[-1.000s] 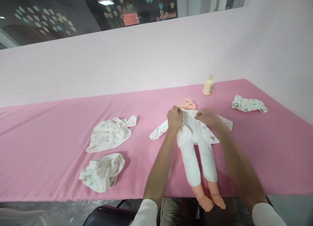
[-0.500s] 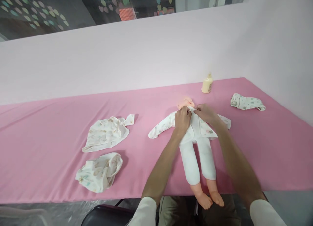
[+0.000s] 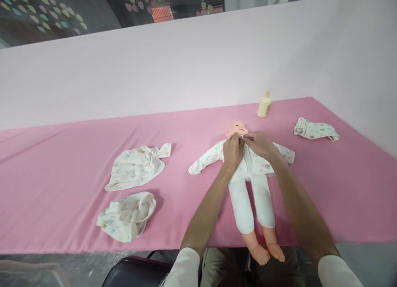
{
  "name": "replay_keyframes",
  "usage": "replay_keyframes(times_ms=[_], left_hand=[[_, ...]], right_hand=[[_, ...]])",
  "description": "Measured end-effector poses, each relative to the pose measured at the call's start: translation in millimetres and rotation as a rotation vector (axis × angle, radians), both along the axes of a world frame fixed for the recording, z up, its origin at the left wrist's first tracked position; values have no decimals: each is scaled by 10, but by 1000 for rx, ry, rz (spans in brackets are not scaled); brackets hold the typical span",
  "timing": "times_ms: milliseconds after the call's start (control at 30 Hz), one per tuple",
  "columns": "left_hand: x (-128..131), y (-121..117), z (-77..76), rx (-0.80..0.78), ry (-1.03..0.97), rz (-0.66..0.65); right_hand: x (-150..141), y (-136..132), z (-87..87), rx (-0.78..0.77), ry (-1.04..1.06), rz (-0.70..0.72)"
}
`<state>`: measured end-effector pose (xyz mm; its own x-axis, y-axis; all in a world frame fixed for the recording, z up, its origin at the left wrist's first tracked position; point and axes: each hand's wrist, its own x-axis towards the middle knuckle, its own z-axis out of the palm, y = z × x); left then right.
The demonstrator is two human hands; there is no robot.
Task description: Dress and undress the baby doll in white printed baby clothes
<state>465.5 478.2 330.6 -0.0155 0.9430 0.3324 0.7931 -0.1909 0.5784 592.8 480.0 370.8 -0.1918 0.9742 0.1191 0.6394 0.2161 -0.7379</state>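
A baby doll point(image 3: 252, 202) lies on its back on the pink-covered table, its bare feet reaching over the front edge. It wears a white printed baby jacket point(image 3: 207, 158), sleeves spread to both sides and the front partly parted over a white body. My left hand point(image 3: 233, 151) is closed on the jacket's neck edge just below the doll's chin. Close beside it, the fingers of my right hand point(image 3: 259, 144) pinch the opposite collar edge. The fingertips nearly meet, and the exact fastening between them is too small to make out.
Two white printed cloth garments, a knotted one point(image 3: 136, 168) and a bunched one point(image 3: 127, 216), lie at the left. A rolled printed cloth point(image 3: 315, 129) rests at the right. A pale yellow pump bottle point(image 3: 264, 105) stands near the wall. A black chair point(image 3: 136, 272) is below the front edge.
My hands have drawn slightly closer together at the collar, and the jacket's right front has shifted a little inward. The view has tilted slightly; the other things lie as before.
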Motion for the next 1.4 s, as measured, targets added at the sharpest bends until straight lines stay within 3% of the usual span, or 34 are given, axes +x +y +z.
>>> replay_keyframes(times_ms=[267,533,633,733,867,933,1067,1267,1400], left_hand=[[41,23,-60,46,-84,38],[42,50,-117,51,-242,43],[17,51,-79,4,-407,12],[-45,73,-18,-138,-642,-73],[-161,134,47,-411,-1001,-153],[-207,162,53,-460,-1111,-162],[-255,187,32,-478,-1141,-192],[-253,173,52,-516,-1234,-251],[-210,179,34,-463,-1302,-177]], right_hand=[[9,171,-194,-206,538,-79],[-59,218,-286,-300,719,-56],[-60,214,-303,-325,697,-59],[-56,247,-371,-281,634,-42],[-78,308,-464,-114,478,16],[-92,311,-467,-14,346,12],[-82,266,-411,52,224,34],[-38,233,-408,31,318,75],[-69,232,-435,-38,419,111]])
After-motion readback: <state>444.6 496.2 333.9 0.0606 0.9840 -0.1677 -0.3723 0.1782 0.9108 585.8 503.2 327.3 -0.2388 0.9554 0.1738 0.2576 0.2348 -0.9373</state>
